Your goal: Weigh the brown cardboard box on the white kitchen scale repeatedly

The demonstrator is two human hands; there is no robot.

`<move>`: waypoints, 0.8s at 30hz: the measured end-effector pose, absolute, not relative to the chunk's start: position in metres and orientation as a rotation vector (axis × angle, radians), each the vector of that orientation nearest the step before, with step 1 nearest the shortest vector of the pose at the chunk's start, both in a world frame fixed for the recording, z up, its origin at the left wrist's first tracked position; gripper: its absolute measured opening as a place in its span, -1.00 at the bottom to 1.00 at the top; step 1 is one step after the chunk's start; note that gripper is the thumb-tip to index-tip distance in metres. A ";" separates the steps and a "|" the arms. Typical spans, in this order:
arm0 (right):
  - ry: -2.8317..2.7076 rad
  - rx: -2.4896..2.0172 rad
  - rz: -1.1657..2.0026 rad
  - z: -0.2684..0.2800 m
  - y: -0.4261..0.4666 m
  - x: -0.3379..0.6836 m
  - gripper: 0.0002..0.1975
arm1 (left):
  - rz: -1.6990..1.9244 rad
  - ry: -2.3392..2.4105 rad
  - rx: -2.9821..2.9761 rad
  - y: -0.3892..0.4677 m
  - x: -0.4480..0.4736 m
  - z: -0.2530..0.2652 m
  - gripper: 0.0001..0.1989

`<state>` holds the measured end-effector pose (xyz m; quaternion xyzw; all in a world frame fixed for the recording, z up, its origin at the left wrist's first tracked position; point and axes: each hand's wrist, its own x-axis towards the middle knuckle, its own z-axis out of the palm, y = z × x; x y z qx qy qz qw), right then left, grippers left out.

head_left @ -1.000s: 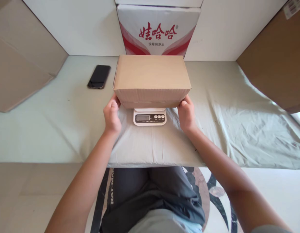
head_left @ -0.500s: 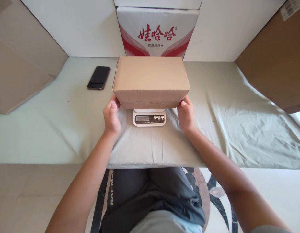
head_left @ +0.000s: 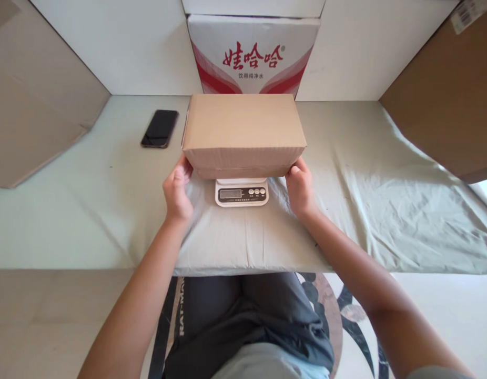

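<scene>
A plain brown cardboard box (head_left: 244,122) is over a white digital kitchen scale (head_left: 242,193) and hides most of it; only the front panel with its display and several buttons shows. At the box's lower left corner is my left hand (head_left: 178,190), its fingertips tucked behind the edge. My right hand (head_left: 300,185) holds the lower right corner, thumb in front and the other fingers partly hidden. Whether the box's full weight rests on the scale, I cannot tell.
A black smartphone (head_left: 160,128) lies left of the box on the pale green cloth (head_left: 89,221). Behind stands a white and red printed carton (head_left: 251,45). Large brown cardboard panels (head_left: 34,100) flank the left side, with another brown carton (head_left: 444,105) at the right.
My left hand has shifted slightly left at the box's corner. The box and scale keep their places, and the right hand stays at its corner; the view has moved a little.
</scene>
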<state>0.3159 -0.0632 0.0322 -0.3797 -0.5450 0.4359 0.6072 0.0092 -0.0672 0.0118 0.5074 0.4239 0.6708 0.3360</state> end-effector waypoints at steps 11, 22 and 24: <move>-1.277 -0.883 0.970 0.041 -0.075 0.310 -0.36 | 1.773 1.094 1.302 -0.076 0.017 0.021 -0.25; -1.372 -0.967 0.721 0.089 -0.009 0.312 -0.07 | 1.610 0.921 1.275 -0.007 0.017 0.083 -0.07; -1.356 -0.954 0.801 0.082 0.017 0.307 -0.04 | 1.622 0.922 1.251 0.030 0.019 0.069 0.10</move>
